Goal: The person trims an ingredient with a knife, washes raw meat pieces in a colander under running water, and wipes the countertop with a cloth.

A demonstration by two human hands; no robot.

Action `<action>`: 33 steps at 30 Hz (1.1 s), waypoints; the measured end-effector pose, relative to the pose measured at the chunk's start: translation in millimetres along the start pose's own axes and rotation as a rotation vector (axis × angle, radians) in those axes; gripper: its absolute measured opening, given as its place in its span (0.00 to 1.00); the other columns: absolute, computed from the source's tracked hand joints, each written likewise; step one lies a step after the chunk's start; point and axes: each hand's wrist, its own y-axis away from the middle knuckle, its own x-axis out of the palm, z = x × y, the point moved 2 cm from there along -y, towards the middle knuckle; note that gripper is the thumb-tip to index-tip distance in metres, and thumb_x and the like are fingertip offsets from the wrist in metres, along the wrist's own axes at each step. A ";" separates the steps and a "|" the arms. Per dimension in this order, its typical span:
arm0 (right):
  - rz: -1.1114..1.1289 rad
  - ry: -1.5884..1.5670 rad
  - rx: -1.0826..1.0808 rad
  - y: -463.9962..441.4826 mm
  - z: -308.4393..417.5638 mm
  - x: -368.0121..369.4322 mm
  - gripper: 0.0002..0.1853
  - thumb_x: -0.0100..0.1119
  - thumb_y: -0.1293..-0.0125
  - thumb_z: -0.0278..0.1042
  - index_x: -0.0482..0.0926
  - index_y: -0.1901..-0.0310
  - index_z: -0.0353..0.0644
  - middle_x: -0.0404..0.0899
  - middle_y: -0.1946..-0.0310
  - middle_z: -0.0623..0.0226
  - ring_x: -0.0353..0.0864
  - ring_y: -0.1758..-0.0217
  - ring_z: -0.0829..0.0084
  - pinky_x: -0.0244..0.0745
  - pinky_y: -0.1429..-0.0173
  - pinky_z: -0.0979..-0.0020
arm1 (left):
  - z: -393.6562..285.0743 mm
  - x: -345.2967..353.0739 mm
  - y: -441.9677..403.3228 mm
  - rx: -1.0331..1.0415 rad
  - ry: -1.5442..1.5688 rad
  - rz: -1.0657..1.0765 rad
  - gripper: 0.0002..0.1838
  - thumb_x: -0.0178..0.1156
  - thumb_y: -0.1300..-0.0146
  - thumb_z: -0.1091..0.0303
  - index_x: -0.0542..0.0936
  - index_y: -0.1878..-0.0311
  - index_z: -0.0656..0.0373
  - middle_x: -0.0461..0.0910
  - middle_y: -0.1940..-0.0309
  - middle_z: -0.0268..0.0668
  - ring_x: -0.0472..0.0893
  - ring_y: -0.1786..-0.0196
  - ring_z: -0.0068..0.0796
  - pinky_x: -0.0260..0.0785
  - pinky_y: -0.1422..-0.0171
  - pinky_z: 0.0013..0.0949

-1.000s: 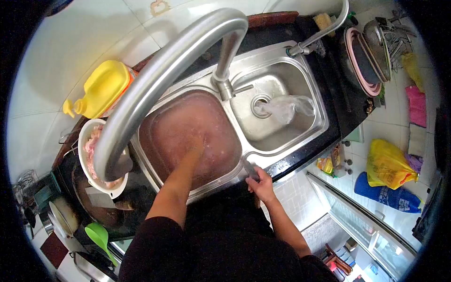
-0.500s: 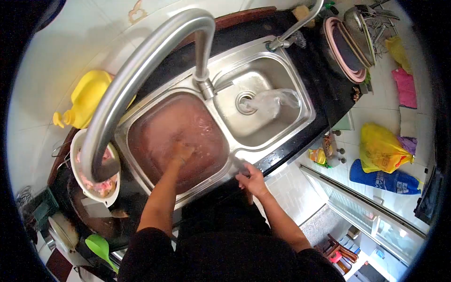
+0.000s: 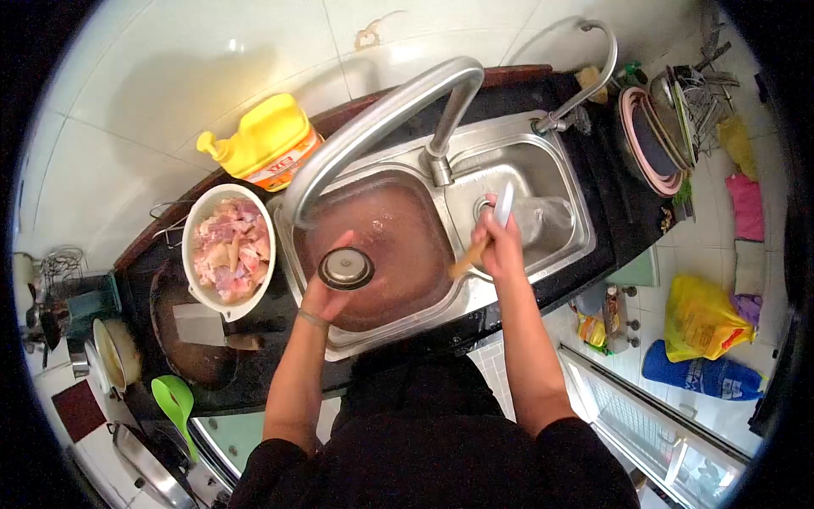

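My left hand (image 3: 320,297) is closed around a round sink stopper (image 3: 346,268) with a metal centre and black rim, above the left sink basin (image 3: 441,301). That basin holds cloudy reddish water (image 3: 394,229); its bottom is hidden. In my right hand (image 3: 500,246), over the divider and the right basin (image 3: 479,174), is a knife (image 3: 505,202) with a pale blade pointing away from me and a wooden handle. A clear plastic bag (image 3: 547,220) lies in the right basin beside that hand.
A white bowl (image 3: 196,287) of raw meat pieces stands left of the sink. Near it are a cleaver (image 3: 199,326) on a round board, a yellow jug (image 3: 270,136) and a green ladle (image 3: 174,403). The curved faucet (image 3: 373,119) arches over the left basin.
My left hand has come up out of the reddish water with the stopper. My right hand has lifted the knife from the counter edge to above the sink. The view has shifted.
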 end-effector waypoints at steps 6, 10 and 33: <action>0.076 0.245 -0.051 -59.4 5.5 46.6 0.17 0.56 0.38 0.29 0.70 0.47 0.37 0.69 0.76 0.72 0.68 0.78 0.79 0.69 0.73 0.75 | -19.2 44.8 18.7 0.041 0.325 0.094 0.27 0.44 0.34 0.50 0.59 0.33 0.43 0.74 0.46 0.37 0.74 0.44 0.44 0.45 0.40 0.78; -0.182 0.460 -0.230 -72.8 -0.8 17.1 0.11 0.59 0.39 0.36 0.75 0.58 0.41 0.69 0.78 0.72 0.66 0.83 0.81 0.66 0.80 0.77 | -28.4 61.6 13.7 0.072 0.108 0.204 0.30 0.51 0.36 0.52 0.59 0.35 0.56 0.74 0.48 0.43 0.72 0.42 0.46 0.52 0.38 0.70; 0.531 0.878 -0.149 36.0 -62.4 141.3 0.12 0.52 0.34 0.39 0.77 0.62 0.38 0.70 0.83 0.74 0.68 0.82 0.82 0.62 0.78 0.79 | -13.6 -10.7 42.3 0.351 -0.838 -0.364 0.07 0.56 0.40 0.72 0.75 0.60 0.62 0.76 0.67 0.33 0.75 0.63 0.22 0.71 0.58 0.28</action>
